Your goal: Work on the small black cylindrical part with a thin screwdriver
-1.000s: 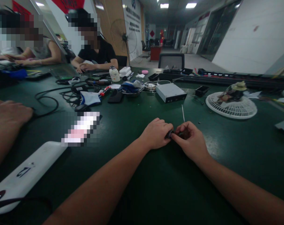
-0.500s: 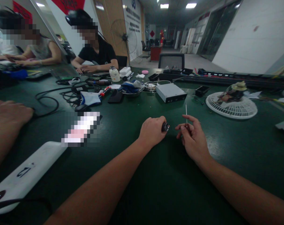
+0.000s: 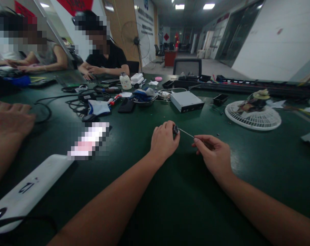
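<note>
White plastic makes up a long case (image 3: pixel 42 176) on the green surface (image 3: pixel 175 205), well to the left of the grey metal box (image 3: pixel 187 100) and nearer the camera. A bright phone (image 3: pixel 89 141), its screen blurred out, lies at the case's far end. Another person's hand (image 3: pixel 13 118) rests at the picture's edge, far to the left of the box.

Just nearer than the box, the left hand (image 3: pixel 165 138) is clamped round a dark round part (image 3: pixel 175 130), one end of it showing. Nearer and to the box's right, the right hand (image 3: pixel 215 150) has thumb and fingers together on a slim tool (image 3: pixel 187 133), probably a screwdriver. Half a second ago its shaft pointed away and the fingers were spread; now it is turned toward the part's showing end. I judge that the tool has taken over from bare fingers there, though whether the tip touches cannot be told.

Left of the box lie a black slab (image 3: pixel 126 105) and a bowl of blue-and-white cloth (image 3: pixel 144 93); to its right, a white fan grille (image 3: pixel 257 123). Beyond the box stands a mesh-backed chair (image 3: pixel 187 66), and a co-worker in black (image 3: pixel 116 56) sits beyond it, to the left.
</note>
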`<state>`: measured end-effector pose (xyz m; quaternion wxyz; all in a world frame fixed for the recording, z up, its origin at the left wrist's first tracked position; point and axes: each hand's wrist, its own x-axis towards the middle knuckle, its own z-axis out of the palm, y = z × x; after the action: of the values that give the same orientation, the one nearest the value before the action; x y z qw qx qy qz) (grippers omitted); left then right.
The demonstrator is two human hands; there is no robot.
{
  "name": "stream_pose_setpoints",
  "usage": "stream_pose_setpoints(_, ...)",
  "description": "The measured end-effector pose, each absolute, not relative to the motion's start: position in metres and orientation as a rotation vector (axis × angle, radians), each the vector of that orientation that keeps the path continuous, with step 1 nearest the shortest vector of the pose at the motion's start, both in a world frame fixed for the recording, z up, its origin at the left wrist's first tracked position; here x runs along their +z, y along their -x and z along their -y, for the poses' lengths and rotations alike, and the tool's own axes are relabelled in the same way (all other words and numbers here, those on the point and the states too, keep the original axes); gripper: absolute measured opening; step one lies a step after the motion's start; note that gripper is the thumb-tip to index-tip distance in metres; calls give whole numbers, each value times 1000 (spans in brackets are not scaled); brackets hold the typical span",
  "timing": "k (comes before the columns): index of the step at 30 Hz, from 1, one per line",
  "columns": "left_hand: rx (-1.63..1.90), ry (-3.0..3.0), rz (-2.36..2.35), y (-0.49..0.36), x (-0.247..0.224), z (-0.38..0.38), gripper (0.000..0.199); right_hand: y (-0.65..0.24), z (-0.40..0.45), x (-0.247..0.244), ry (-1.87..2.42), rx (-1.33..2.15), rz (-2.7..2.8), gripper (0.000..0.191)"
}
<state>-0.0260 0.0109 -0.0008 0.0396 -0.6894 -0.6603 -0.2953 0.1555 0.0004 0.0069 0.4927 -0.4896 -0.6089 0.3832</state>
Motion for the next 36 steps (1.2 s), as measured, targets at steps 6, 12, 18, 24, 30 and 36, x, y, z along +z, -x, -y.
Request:
stream_pose_setpoints(6, -874, 2222, 1933, 26, 2, -10, 14, -156, 0, 7, 1207, 928, 1479, 21)
stream_pose_setpoints(12, -833, 2248, 1889, 27, 3, -10, 12, -156, -1, 5, 1176, 934, 1511, 18)
stream_pose_setpoints(18, -813, 2180, 1905, 28, 6, -9, 9, -155, 0, 3, 1204, 897, 1557, 14)
stream_pose_setpoints(24, -790, 2222, 1852, 28, 6, -8, 13, -157, -3, 0, 1218, 860, 1533, 17)
stream_pose_setpoints(30, -741, 2221, 1851, 29, 4, -8, 12, -156, -2, 3, 1177, 914, 1586, 16)
stream_pose_setpoints(36, -759, 2232, 1850, 28, 6, -8, 12, -157, -1, 3, 1240, 915, 1578, 15)
